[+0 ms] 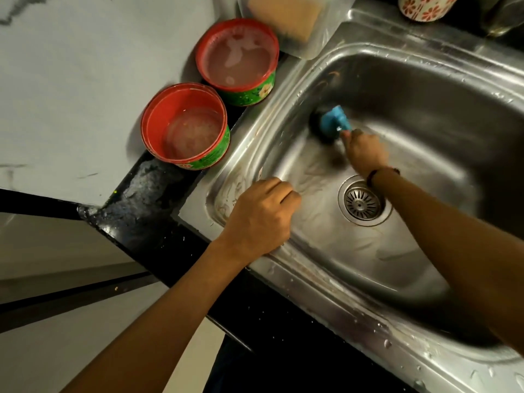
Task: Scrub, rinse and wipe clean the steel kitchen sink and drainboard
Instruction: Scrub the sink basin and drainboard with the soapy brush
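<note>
The steel sink [425, 114] fills the right of the head view, wet and streaked, with its round drain strainer [362, 202] in the basin floor. My right hand [364, 153] grips a scrubber [331, 121] with a blue handle and a dark head, which is pressed against the basin's left wall. My left hand [261, 217] rests on the sink's near-left rim, fingers curled over the edge into the basin; I see nothing held in it.
Two red-and-green round tubs [185, 126] [238, 59] holding cloudy water stand on the dark counter [147, 199] left of the sink. A clear container with a sponge [286, 15] sits behind them. A patterned cup [422, 7] stands on the far rim.
</note>
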The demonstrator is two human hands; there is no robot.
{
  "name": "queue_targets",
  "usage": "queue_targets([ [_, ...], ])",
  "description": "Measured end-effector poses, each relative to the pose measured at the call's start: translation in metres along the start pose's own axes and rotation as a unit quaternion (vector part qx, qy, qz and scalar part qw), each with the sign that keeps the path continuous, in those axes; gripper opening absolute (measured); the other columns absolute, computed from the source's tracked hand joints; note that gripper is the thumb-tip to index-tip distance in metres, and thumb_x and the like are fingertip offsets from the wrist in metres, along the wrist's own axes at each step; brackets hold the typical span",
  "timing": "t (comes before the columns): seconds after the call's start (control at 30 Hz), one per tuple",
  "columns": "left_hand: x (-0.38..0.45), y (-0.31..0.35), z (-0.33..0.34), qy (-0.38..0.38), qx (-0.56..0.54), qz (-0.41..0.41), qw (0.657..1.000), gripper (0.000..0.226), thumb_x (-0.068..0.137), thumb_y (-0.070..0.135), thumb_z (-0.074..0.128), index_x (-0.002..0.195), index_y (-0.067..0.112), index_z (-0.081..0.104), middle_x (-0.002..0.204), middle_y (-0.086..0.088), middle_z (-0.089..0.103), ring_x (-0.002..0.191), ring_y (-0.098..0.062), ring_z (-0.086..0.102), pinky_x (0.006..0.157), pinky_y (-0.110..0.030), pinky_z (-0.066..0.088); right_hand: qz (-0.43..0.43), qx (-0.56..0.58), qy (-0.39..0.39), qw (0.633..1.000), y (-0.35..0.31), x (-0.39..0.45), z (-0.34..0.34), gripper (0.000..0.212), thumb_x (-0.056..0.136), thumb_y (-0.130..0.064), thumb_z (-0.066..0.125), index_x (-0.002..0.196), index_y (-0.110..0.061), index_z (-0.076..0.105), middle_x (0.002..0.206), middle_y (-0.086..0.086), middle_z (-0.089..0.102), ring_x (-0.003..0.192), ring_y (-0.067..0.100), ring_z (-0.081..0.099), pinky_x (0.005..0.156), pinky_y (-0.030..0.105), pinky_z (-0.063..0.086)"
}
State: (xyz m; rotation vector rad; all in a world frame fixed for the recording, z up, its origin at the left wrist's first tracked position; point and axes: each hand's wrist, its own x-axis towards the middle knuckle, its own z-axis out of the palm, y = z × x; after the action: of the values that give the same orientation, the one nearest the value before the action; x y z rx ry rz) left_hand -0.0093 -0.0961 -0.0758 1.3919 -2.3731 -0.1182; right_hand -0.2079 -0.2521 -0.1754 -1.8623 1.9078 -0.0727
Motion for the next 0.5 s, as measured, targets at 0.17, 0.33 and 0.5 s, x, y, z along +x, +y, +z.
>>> queue_targets([
  [0.17,0.002,0.001,0.000,0.014,-0.001,-0.011,1.000,0.024,0.078,-0.004,0.043,0.070,0.002,0.064,0.070,-0.012,0.061,0.065,-0.028,0.057,0.059,-0.040,0.049,-0.085,0.001,-0.081,0.993,-0.023,-0.061,0.034,0.042,0.099,-0.039,0.035,0.113,-0.003,0.050,0.101,0.024,0.063,0.085,0.037,0.059,0.067,0.040,0.042],
  [0.33,0.002,0.001,0.000,0.014,-0.004,0.002,1.000,0.022,0.077,-0.003,0.043,0.069,0.002,0.064,0.070,-0.013,0.062,0.066,-0.029,0.058,0.060,-0.039,0.050,-0.201,-0.125,-0.150,0.960,-0.018,-0.076,0.025,0.047,0.098,-0.045,0.032,0.119,-0.006,0.047,0.102,0.021,0.063,0.091,0.039,0.060,0.067,0.038,0.043],
  [0.5,0.000,0.000,0.000,0.001,-0.007,-0.001,1.000,0.022,0.073,-0.006,0.045,0.072,0.002,0.065,0.071,-0.011,0.063,0.067,-0.028,0.059,0.062,-0.039,0.051,-0.080,-0.084,-0.020,0.993,-0.002,0.011,-0.014,0.047,0.099,-0.041,0.034,0.114,-0.001,0.054,0.108,0.028,0.060,0.097,0.043,0.057,0.073,0.041,0.043],
])
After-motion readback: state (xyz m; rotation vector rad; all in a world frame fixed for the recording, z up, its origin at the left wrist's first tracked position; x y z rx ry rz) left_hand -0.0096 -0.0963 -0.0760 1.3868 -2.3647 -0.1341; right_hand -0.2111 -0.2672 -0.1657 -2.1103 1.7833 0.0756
